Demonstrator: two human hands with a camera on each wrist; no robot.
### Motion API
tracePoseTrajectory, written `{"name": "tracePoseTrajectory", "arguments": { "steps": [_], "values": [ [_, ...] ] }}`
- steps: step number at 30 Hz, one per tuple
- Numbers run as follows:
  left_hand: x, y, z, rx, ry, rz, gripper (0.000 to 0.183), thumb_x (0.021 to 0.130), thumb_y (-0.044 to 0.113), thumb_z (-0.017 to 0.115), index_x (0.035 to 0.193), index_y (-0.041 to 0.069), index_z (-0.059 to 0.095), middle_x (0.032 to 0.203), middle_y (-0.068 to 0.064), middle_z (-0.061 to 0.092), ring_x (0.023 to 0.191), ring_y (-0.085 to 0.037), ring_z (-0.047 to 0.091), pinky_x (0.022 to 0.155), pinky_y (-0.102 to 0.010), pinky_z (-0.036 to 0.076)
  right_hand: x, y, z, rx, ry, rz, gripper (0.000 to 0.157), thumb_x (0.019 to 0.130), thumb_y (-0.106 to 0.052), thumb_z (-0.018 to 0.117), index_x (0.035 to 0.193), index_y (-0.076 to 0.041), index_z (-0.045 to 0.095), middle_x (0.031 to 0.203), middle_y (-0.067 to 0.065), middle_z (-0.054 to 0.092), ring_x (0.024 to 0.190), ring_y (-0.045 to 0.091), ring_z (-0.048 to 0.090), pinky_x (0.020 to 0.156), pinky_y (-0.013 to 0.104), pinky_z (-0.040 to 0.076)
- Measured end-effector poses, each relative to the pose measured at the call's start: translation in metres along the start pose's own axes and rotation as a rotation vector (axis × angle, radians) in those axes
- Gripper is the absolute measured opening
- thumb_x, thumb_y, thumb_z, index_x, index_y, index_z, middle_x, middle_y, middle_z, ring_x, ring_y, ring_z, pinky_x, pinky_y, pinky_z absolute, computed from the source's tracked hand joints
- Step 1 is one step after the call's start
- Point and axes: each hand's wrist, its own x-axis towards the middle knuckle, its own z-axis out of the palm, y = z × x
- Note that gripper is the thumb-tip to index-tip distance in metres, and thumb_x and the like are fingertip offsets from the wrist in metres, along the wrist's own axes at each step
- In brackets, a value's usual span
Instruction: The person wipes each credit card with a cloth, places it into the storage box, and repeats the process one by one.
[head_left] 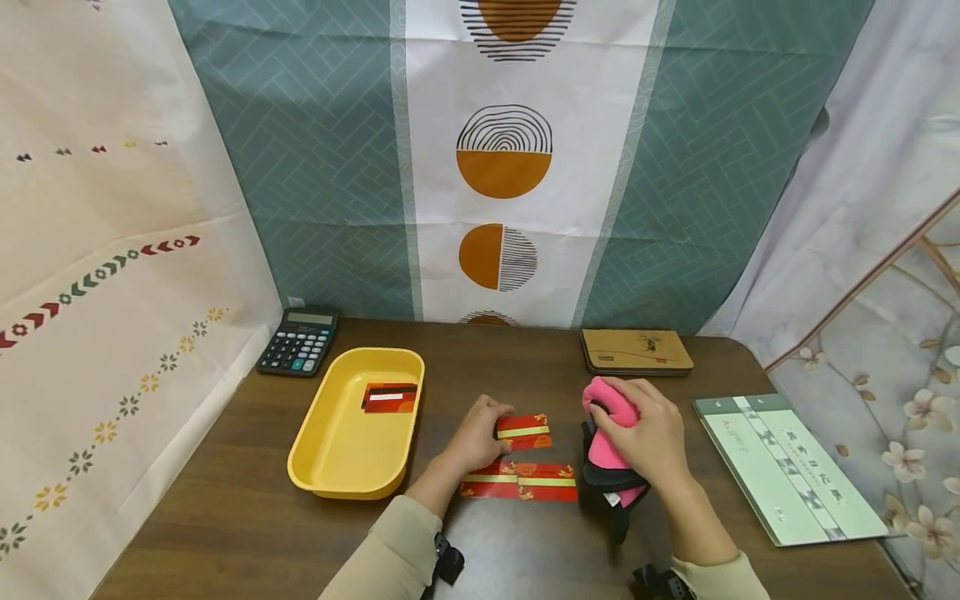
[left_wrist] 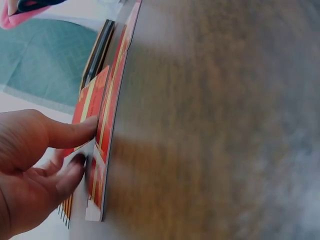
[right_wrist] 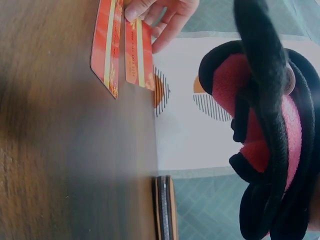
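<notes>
A dark brown bench [head_left: 240, 500] carries everything. On its left sits the yellow tray [head_left: 337, 450]; at the far right lies a pale green notebook [head_left: 787, 471], set at a slant, and beyond the hands a tan zipped case [head_left: 637, 352] rests near the far edge. The pink-and-black cloth bundle [head_left: 611, 450] is in the right hand [head_left: 654, 429], whose fingers curl round its upper part; I cannot tell whether its lower end touches the bench. A black calculator [head_left: 298, 342] lies just beyond the tray.

The left hand [head_left: 476, 435] is between the tray and the bundle. Its thumb and fingers are drawn nearly together, pinching the left end of the upper card [head_left: 525, 431], which is red with a yellow stripe. The main relation, I judge, is here: the card extends rightward from those fingers toward the bundle, its long axis running left to right, and the left hand is clearly the nearer one. Just on the near side, a left card [head_left: 491, 482] and a right card [head_left: 547, 482] lie end to end, their long axes roughly parallel to it. Whether the pinched card is off the bench is unclear. Smallest to view are the red cards [head_left: 390, 398] inside the tray, against its right side.
</notes>
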Motion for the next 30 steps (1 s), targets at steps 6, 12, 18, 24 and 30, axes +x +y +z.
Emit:
{"name": "tracePoseTrajectory", "arguments": {
  "steps": [6,12,18,24,30],
  "values": [
    [-0.003,-0.001,0.001,-0.074,0.073,0.053,0.044,0.081,-0.008,0.078,0.12,0.013,0.074,0.105,-0.004,0.056,0.087,-0.019,0.052,0.075,-0.029,0.051,-0.003,0.0,0.002,0.013,-0.013,0.01,0.045,0.073,-0.016,0.09,0.116,-0.012,0.076,0.097,0.005,0.071,0.071,0.015,0.057,0.051,0.027,0.045],
    [-0.004,0.01,-0.006,-0.265,0.231,0.112,0.044,0.087,-0.012,0.071,0.124,0.012,0.073,0.108,-0.008,0.073,0.089,-0.019,0.067,0.077,-0.03,0.059,-0.002,-0.001,0.003,0.029,0.006,-0.014,0.044,0.073,-0.014,0.09,0.115,-0.012,0.077,0.097,0.004,0.071,0.072,0.015,0.058,0.052,0.027,0.044],
    [-0.005,0.042,-0.029,-0.5,0.375,0.058,0.037,0.088,-0.003,0.074,0.122,0.012,0.073,0.1,-0.009,0.076,0.09,-0.02,0.072,0.077,-0.03,0.061,0.008,-0.012,0.004,0.083,0.028,-0.083,0.043,0.073,-0.014,0.09,0.114,-0.012,0.077,0.098,0.002,0.071,0.073,0.015,0.06,0.051,0.024,0.045],
    [-0.008,0.065,-0.049,-0.699,0.387,0.087,0.038,0.089,-0.005,0.073,0.124,0.007,0.072,0.104,-0.017,0.075,0.085,-0.027,0.075,0.073,-0.031,0.062,0.021,-0.032,0.001,0.142,0.063,-0.141,0.044,0.072,-0.011,0.09,0.115,-0.012,0.078,0.1,0.003,0.072,0.079,0.017,0.065,0.054,0.021,0.047],
    [-0.008,0.075,-0.061,-0.859,0.334,0.117,0.044,0.088,-0.011,0.07,0.131,0.001,0.067,0.108,-0.024,0.073,0.088,-0.027,0.075,0.075,-0.035,0.062,0.032,-0.045,-0.003,0.104,0.115,-0.154,0.043,0.072,-0.011,0.089,0.114,-0.01,0.078,0.096,0.006,0.072,0.076,0.019,0.065,0.052,0.024,0.046]
  ]
}}
